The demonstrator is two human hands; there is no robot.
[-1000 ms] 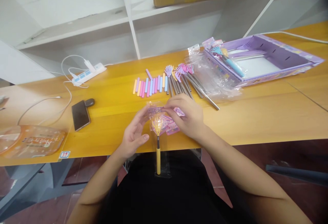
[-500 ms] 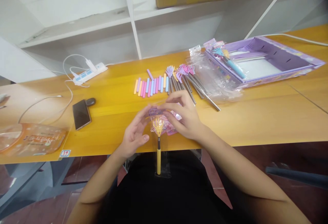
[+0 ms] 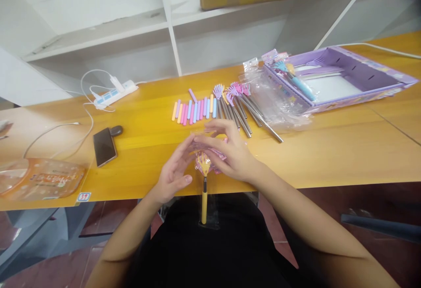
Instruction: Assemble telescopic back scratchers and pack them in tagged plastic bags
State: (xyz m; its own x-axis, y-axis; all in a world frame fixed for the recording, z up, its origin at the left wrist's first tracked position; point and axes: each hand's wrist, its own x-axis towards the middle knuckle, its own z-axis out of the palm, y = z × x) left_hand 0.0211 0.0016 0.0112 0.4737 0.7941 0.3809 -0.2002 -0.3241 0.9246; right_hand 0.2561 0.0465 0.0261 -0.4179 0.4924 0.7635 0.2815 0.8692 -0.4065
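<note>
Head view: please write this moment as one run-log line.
left hand, right hand: at top of clear plastic bag, grip hidden | inside bag: yellow claw-headed scratcher | beyond: slim coloured sticks, purple rectangular box

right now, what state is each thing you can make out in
Yellow scratcher, inside a clear wrapper
Coloured handles, loose, mostly lined up
Claw-headed metal rods, piled, lower ends bare
Clear bags, bunched up
Purple box, open-topped
Phone, screen dark
Power strip, plugs inserted
</note>
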